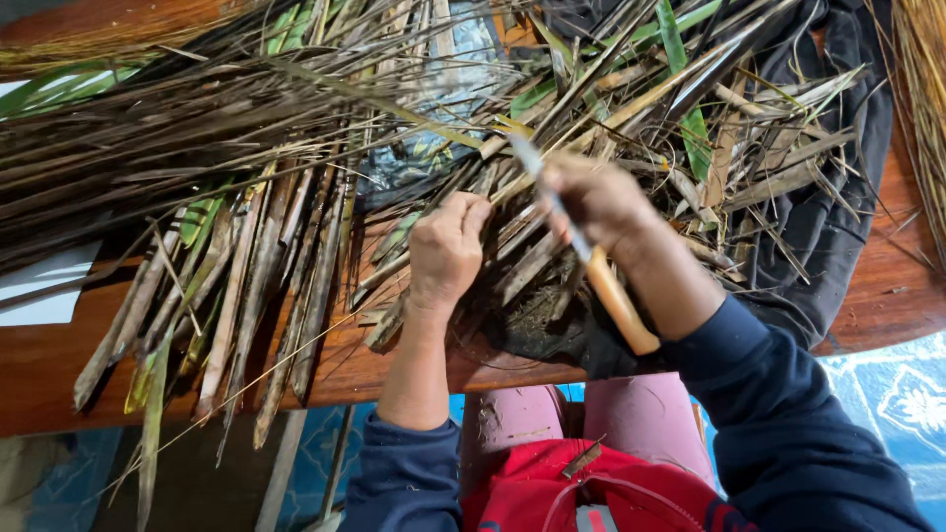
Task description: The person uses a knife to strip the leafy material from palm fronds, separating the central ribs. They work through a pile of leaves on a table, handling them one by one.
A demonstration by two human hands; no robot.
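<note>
The left hand (448, 246) is closed in a fist on a long dried brown palm-leaf strip (512, 172) lying on the reddish wooden surface (394, 369), while the right hand (601, 202) is clenched around a knife with a pale blade and orange wooden handle (591, 266) — the blade set near the strip's upper stretch. Good work here likely means a taut strip and a shallow blade angle. A tangled heap of dry and green leaves (246, 148) crowds in — with dark cloth (828, 227) beneath.

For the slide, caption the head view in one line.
Right hand works a wooden-handled knife while left hand grips dried leaf strips on a wooden table.
</note>
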